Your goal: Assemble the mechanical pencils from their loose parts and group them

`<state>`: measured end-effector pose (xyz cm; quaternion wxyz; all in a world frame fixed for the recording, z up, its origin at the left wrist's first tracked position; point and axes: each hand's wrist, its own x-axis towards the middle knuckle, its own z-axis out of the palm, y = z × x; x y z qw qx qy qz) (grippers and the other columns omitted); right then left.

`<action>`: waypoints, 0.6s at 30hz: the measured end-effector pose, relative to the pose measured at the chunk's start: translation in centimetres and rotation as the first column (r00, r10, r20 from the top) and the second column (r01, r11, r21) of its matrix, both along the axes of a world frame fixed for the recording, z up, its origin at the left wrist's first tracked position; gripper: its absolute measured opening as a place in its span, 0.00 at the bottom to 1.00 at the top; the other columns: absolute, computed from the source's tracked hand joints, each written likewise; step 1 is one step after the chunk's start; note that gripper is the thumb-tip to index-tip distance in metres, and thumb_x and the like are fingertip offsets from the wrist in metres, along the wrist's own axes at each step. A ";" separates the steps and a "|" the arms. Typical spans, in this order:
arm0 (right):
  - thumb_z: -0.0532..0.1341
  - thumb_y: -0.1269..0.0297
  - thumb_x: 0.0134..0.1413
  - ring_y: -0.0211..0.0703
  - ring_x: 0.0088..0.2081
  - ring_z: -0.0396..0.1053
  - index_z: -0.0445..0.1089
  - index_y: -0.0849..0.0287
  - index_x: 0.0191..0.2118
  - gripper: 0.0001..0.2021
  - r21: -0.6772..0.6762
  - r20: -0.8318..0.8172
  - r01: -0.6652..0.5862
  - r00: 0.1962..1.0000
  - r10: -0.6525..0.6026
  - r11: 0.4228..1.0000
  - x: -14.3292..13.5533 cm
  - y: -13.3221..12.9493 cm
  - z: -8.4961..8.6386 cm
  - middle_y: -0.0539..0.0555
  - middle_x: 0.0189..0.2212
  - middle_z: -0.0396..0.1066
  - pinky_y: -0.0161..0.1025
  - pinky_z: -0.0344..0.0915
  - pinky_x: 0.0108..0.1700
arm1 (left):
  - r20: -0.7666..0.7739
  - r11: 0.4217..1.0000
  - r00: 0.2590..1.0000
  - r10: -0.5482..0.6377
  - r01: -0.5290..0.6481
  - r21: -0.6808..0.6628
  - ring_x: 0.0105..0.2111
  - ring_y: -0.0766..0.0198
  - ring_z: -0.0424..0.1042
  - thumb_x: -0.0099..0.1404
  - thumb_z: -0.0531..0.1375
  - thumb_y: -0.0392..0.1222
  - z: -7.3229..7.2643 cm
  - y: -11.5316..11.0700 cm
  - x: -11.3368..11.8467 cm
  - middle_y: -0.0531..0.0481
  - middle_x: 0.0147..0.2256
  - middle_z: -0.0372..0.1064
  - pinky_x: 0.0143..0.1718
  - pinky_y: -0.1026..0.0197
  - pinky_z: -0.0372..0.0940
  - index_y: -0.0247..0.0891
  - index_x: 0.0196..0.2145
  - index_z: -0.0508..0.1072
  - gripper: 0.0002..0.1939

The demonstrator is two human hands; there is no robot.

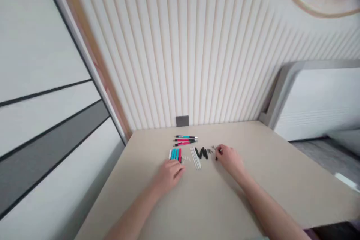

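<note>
My left hand (169,174) rests on the table with its fingers curled, just in front of a row of blue, white and red pen barrels (175,154). Whatever it may hold is hidden. At the right end of the parts, my right hand (228,156) has its fingers pinched together at small black pieces, too small to make out. Between the hands lie tiny clear pieces (186,158), thin white refills (195,158), black grips (201,153) and small dark parts (210,151). Behind them are three assembled pens (185,140), blue and red with black.
The beige table (152,140) meets a ribbed white wall, where a dark grey socket plate (182,121) sits at the table's back edge. White and grey cabinet panels (50,135) stand at the left. A grey-and-white headboard (323,101) is at the right.
</note>
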<state>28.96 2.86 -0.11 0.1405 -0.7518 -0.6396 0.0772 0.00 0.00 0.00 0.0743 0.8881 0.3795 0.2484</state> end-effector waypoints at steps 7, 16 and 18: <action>0.52 0.61 0.60 0.48 0.37 0.73 0.73 0.54 0.38 0.12 -0.036 -0.023 -0.039 0.999 0.038 0.999 -0.3 0.2 -0.2 0.57 0.35 0.76 0.36 0.56 0.32 | 0.003 0.999 1.000 0.022 -0.022 0.023 0.36 0.62 0.71 0.70 0.53 0.38 0.4 0.0 -0.2 0.50 0.34 0.74 0.42 0.58 0.61 0.39 0.36 0.73 0.08; 0.54 0.56 0.59 0.41 0.30 0.71 0.69 0.55 0.49 0.17 0.242 -0.373 -0.164 0.894 0.247 0.956 -0.4 1.1 -0.9 0.51 0.31 0.76 0.35 0.61 0.35 | -0.006 1.000 1.000 0.015 -0.015 0.025 0.36 0.62 0.70 0.70 0.53 0.38 0.4 0.1 -0.3 0.49 0.33 0.73 0.41 0.58 0.62 0.39 0.35 0.72 0.09; 0.54 0.54 0.58 0.40 0.28 0.69 0.71 0.57 0.47 0.17 0.284 -0.441 -0.167 0.852 0.283 0.944 -0.6 1.2 -1.0 0.52 0.31 0.75 0.36 0.62 0.34 | 0.007 0.999 1.000 0.017 -0.017 0.028 0.37 0.61 0.70 0.70 0.52 0.39 0.3 0.2 -0.3 0.49 0.34 0.73 0.43 0.57 0.62 0.39 0.37 0.72 0.09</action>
